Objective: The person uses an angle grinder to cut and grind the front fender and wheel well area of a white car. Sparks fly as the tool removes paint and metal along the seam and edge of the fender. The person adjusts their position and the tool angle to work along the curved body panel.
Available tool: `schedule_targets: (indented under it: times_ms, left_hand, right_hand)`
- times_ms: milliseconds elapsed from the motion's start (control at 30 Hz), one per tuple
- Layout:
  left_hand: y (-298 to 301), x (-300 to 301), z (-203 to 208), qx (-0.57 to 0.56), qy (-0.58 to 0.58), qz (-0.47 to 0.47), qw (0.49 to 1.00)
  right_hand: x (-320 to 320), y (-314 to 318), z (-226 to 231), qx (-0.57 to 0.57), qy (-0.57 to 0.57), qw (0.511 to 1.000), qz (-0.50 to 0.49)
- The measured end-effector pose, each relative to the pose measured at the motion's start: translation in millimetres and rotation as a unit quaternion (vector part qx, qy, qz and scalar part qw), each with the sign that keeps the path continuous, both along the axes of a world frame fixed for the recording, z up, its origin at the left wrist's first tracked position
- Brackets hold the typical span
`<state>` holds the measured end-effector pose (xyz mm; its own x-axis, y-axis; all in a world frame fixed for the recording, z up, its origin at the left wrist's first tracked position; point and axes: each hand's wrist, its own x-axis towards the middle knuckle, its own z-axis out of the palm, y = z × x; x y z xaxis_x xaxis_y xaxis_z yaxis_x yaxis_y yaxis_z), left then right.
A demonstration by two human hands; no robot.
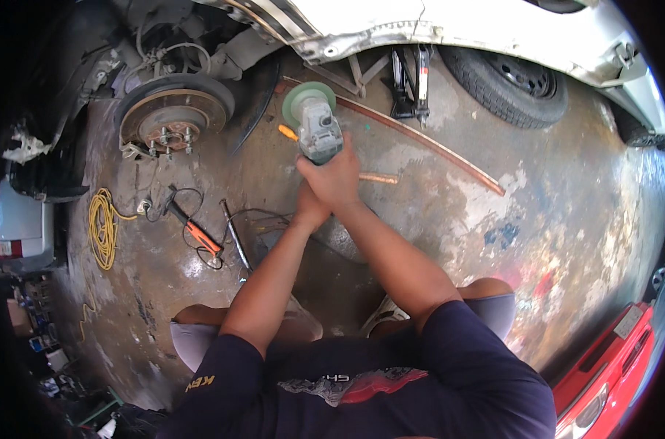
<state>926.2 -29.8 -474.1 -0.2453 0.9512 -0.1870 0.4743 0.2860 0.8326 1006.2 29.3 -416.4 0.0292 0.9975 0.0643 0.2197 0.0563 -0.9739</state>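
Observation:
An angle grinder [319,130] with a grey-green body and a round green disc [300,99] points away from me, above the floor. My right hand [336,175] is wrapped round its rear body. Close against it, my left hand [312,208] is closed at the back end of the tool, its fingers largely hidden. A short orange piece [288,132] shows beside the disc; I cannot tell whether it belongs to the grinder. Beyond the disc lies a long rusty metal strip [427,139], and a copper-coloured bar [380,178] is right of my hands.
A brake disc with bare studs [173,124] is at the upper left. A jack [411,82] and a tyre [504,84] stand under the white car body [464,28]. On the left floor lie a yellow cord [102,228], an orange-black tool [195,233] and a metal rod [235,235].

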Motion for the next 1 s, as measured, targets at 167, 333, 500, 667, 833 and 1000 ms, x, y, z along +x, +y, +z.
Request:
schedule_targets:
  times_ms: [167,333,500,667,833,1000]
  left_hand:
    - [-2.5,-8.3,13.3,0.002,-0.052,0.020,0.998]
    - [-2.8,-3.5,32.1,0.030,-0.053,0.013,0.998]
    - [-5.7,-11.3,54.3,-0.009,0.004,0.034,0.999]
    - [-22.7,-52.1,68.3,-0.010,0.032,-0.015,0.999]
    - [-52.1,-94.3,133.9,-0.221,-0.055,-0.031,0.973]
    - [-76.6,-77.2,177.9,-0.332,-0.104,0.016,0.937]
  right_hand:
    - [-8.5,-0.2,-2.6,-0.034,0.013,0.999,-0.017]
    - [-6.0,5.4,6.6,-0.041,0.053,0.997,-0.025]
    - [-10.5,4.7,10.7,-0.093,0.139,0.986,0.020]
    - [-38.9,2.5,2.1,-0.127,0.276,0.952,0.039]
    - [-44.2,-30.6,18.0,-0.246,0.506,0.820,0.107]
    - [-40.5,-62.5,33.6,-0.301,0.580,0.753,0.078]
